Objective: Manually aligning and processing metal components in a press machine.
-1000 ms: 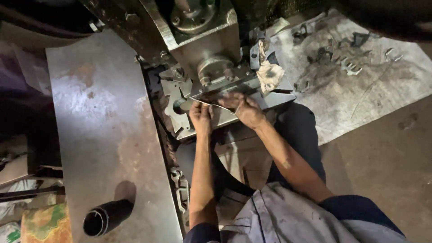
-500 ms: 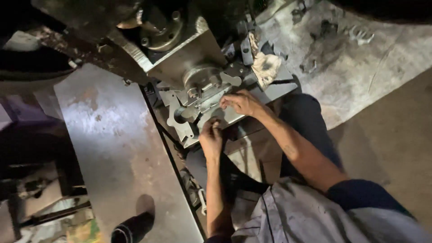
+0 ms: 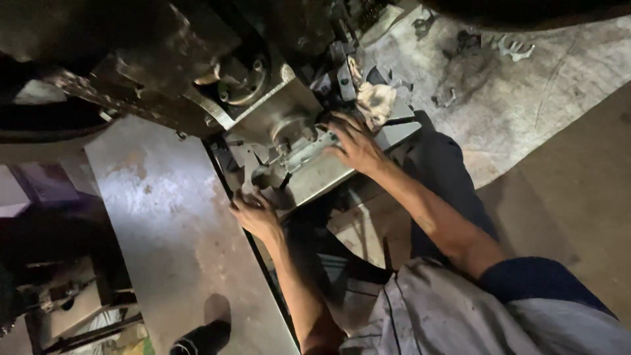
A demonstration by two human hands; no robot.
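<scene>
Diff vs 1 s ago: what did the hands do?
The left hand came off the metal part and dropped to the edge of the grey sheet. The right hand stayed on the part. The rag is unmoved.

Machine housing (image 3: 263, 112) behind bracket (image 3: 309, 154) | rag (image 3: 376, 102) right of housing | steel plate (image 3: 171, 243) left | tube (image 3: 204, 338) on plate, near edge

Right hand (image 3: 355, 146) fingertips hidden behind metal bracket (image 3: 303, 152); black tube (image 3: 202, 340) cut by bottom edge.
</scene>
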